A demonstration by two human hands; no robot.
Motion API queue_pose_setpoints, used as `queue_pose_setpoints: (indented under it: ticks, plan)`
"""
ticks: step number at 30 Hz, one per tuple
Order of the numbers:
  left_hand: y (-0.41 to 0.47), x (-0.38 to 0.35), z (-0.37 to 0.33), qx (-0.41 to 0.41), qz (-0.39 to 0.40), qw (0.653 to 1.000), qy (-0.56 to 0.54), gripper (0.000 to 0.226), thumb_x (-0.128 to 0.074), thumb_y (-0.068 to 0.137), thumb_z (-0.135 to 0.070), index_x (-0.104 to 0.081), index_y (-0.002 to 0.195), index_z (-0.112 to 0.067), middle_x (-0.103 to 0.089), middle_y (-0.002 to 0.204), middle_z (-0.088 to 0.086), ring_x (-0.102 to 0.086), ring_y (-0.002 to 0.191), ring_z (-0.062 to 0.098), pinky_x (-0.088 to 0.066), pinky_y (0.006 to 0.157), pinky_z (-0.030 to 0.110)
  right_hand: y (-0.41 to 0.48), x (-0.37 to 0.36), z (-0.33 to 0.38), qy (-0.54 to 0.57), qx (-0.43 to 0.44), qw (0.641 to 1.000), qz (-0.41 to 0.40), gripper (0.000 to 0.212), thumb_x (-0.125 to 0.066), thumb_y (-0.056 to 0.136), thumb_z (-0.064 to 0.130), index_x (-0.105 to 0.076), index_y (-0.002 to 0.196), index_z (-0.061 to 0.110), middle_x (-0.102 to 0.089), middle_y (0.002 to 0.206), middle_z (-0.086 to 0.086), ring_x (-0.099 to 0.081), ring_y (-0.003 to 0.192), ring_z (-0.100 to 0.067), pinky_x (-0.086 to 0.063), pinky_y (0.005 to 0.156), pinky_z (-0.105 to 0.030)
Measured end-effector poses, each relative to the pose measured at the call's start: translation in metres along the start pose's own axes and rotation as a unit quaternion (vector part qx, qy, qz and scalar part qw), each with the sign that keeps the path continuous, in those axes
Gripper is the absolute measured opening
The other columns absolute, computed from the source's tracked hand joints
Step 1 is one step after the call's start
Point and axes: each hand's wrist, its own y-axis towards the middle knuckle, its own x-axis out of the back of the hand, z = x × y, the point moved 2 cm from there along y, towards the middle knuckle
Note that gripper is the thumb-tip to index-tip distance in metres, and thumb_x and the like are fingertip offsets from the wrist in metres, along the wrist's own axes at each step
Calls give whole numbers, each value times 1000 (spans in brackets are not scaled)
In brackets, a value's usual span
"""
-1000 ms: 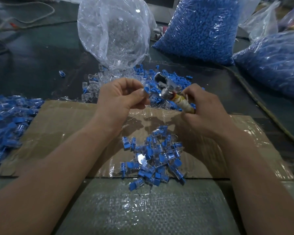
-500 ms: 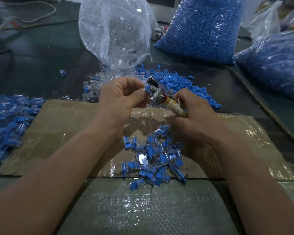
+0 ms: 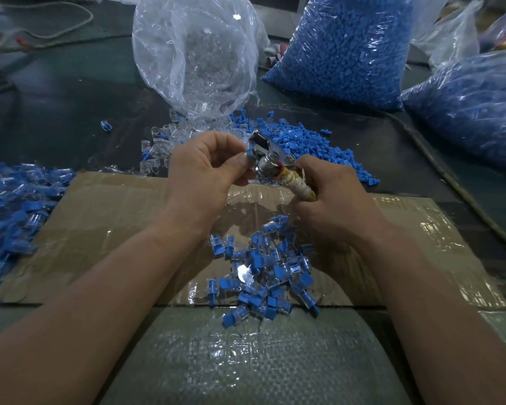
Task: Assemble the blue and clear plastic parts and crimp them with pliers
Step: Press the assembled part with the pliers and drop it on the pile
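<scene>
My left hand [image 3: 208, 168] pinches a small blue and clear part [image 3: 249, 153] between thumb and fingers, right at the shiny metal jaws of the pliers [image 3: 268, 154]. My right hand [image 3: 330, 200] grips the pliers by their handle, which is wrapped in yellowish tape [image 3: 298, 185]. A heap of put-together blue and clear parts [image 3: 263, 270] lies on the cardboard sheet [image 3: 105, 223] below my hands. Loose blue parts [image 3: 313, 144] and loose clear parts [image 3: 164, 144] are spread on the dark table behind.
A clear bag of clear parts [image 3: 199, 54] stands at the back, with two big bags of blue parts [image 3: 345, 48] [image 3: 468, 106] to its right. More put-together parts [image 3: 15, 206] are piled at the left edge. A woven sack [image 3: 246, 361] lies nearest me.
Both hands and the pliers have drifted left and a little closer together; the part stays pinched at the pliers' jaws.
</scene>
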Motion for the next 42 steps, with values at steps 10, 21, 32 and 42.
queue_pose_setpoints:
  ticks: [10,21,32,42]
  plan:
    - [0,1,1,-11,-6,1000,12,24,-61,82,6,-59,76,-17,-64,71,-1,-64,60,6,-53,60,17,1,-3,0,13,-8,1000,-8,30,-66,68,11,-43,71,29,-46,67,13,-43,65,-3,-30,55,-23]
    - [0,2,0,-3,-13,1000,17,23,-60,82,5,-58,75,-17,-63,69,-3,-61,57,2,-52,59,16,3,-7,0,-22,0,1000,-18,26,-65,72,12,-43,76,26,-45,68,12,-43,65,-4,-34,57,-23]
    - [7,11,2,108,90,990,0,11,-70,67,-8,-63,74,-10,-67,60,1,-56,44,7,-42,41,15,3,9,-25,0,-50,996,-79,22,-68,71,9,-54,85,20,-48,69,12,-43,63,-2,-31,54,-7]
    - [1,7,0,170,338,923,66,18,-74,56,-27,-72,69,-15,-67,63,1,-47,50,14,-36,45,21,3,21,-47,-41,-107,993,13,52,-79,59,49,-55,95,21,-51,81,14,-47,73,-2,-36,60,-16]
